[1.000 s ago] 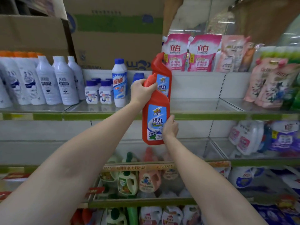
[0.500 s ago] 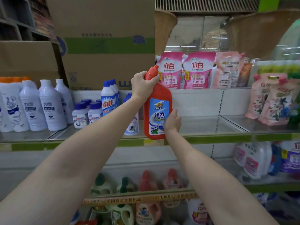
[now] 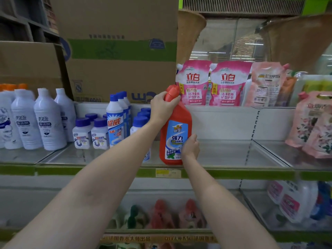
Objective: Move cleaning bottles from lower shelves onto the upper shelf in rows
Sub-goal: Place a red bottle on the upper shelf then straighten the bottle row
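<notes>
A red toilet-cleaner bottle (image 3: 175, 126) with a blue label stands upright on the upper glass shelf (image 3: 224, 155), near its front edge. My left hand (image 3: 162, 106) grips its neck just under the red cap. My right hand (image 3: 190, 147) holds the lower right side of the bottle, fingers curled against the label. Left of it stand blue-capped white bottles (image 3: 116, 121) and small white jars (image 3: 90, 132). Red and green bottles (image 3: 159, 214) show blurred on a lower shelf behind glass.
Tall white bottles (image 3: 45, 121) fill the shelf's left end. Pink refill pouches (image 3: 212, 83) stand on a raised ledge behind, and floral pouches (image 3: 312, 123) at the far right. Cardboard boxes (image 3: 116, 51) are stacked at the back. Bare glass lies right of the red bottle.
The red bottle has risen from below shelf height and now stands on the upper shelf. Both hands have stayed on it throughout, and the view has tilted upward.
</notes>
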Motion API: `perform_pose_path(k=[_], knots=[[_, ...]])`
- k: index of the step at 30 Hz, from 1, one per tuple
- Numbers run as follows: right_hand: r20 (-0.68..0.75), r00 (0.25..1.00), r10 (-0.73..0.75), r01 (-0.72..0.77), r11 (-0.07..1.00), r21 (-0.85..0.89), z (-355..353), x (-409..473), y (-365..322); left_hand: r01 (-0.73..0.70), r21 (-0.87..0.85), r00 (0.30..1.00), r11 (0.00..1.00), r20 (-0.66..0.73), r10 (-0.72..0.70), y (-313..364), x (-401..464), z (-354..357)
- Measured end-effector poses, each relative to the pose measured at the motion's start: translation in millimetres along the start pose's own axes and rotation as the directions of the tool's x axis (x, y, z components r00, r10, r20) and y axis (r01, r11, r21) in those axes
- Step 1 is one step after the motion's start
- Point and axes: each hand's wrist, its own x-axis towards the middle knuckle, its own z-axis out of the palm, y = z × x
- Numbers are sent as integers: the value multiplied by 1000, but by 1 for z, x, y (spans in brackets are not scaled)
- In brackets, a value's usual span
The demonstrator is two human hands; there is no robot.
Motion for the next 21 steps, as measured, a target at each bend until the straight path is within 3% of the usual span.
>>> perform_pose_path(k=[10,21], knots=[[10,1000,11,-11,1000,8,3,9,6,19,-22,1000,1000,5,-18,-8,5,6],[61,998,17,-19,999,40,1,14,10,-46,-61,994,997,-105,40,-15,-3,18]])
